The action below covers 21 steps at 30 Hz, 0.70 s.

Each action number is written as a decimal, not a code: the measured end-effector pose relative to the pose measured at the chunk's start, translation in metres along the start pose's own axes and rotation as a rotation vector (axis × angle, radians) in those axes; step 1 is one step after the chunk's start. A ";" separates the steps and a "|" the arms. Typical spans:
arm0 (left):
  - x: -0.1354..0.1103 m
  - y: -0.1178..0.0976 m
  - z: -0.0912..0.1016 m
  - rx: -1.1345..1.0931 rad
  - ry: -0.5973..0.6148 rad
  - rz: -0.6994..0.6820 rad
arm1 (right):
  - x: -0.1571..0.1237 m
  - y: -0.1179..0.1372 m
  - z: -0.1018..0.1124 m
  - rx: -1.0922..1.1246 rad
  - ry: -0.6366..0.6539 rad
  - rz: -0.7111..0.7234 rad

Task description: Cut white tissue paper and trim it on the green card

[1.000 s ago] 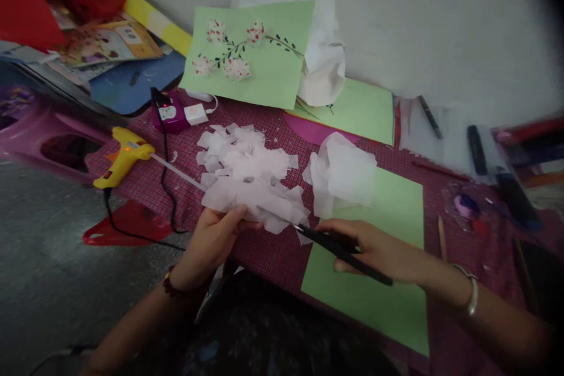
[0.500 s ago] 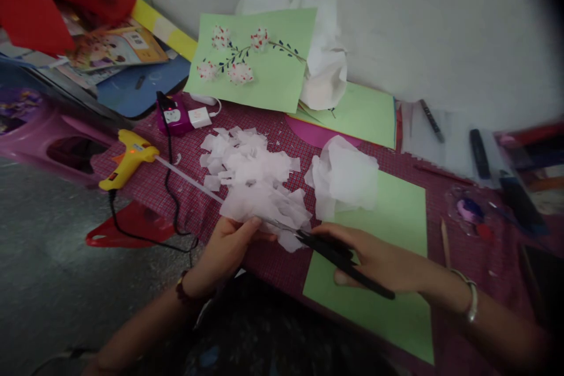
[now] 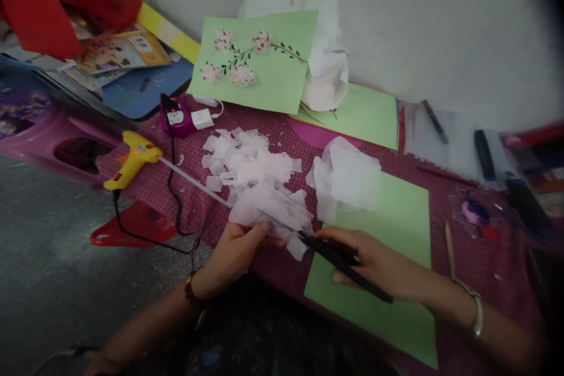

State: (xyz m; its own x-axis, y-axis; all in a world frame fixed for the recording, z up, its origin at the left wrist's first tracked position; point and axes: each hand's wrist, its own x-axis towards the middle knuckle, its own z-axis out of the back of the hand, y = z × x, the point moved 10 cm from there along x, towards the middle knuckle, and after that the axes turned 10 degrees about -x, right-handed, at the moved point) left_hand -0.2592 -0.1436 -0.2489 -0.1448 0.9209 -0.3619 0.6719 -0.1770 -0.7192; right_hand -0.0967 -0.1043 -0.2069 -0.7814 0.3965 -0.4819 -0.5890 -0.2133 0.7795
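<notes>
My left hand (image 3: 241,247) pinches the lower edge of a sheet of thin white tissue paper (image 3: 259,205) between thumb and fingers. Black-handled scissors (image 3: 339,264) are in my right hand (image 3: 374,261), their blades lying across that paper. Just beyond lies a heap of cut white tissue pieces (image 3: 247,155), partly covered by the held paper. To its right a stack of uncut tissue paper (image 3: 352,176) rests over the corner of a green sheet (image 3: 374,305). My right forearm passes above this green sheet.
A yellow hot glue gun (image 3: 134,158) with a glue stick lies at the left, its black cord hanging down. Behind stand a purple power socket (image 3: 180,120) and a green card with flowers (image 3: 255,91). Markers (image 3: 484,155) and a pencil (image 3: 449,249) lie at right.
The held tissue and my left hand have shifted slightly right, and a strip of paper now hangs lower beside the scissor blades. The whole view has moved a little.
</notes>
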 end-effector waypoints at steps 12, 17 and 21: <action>0.005 -0.015 0.031 0.130 -0.033 0.017 | -0.003 -0.002 0.003 -0.096 -0.052 -0.008; 0.002 -0.008 0.024 0.226 0.087 0.047 | -0.001 0.002 0.001 -0.110 -0.013 0.020; 0.000 -0.008 0.018 0.350 0.090 0.091 | 0.000 0.001 0.002 -0.124 -0.007 0.026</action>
State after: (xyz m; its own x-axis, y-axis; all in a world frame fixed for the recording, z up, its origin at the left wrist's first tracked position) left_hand -0.2773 -0.1484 -0.2535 -0.0209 0.9199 -0.3915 0.3880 -0.3535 -0.8512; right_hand -0.0974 -0.1028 -0.2051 -0.7955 0.3952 -0.4593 -0.5900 -0.3324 0.7358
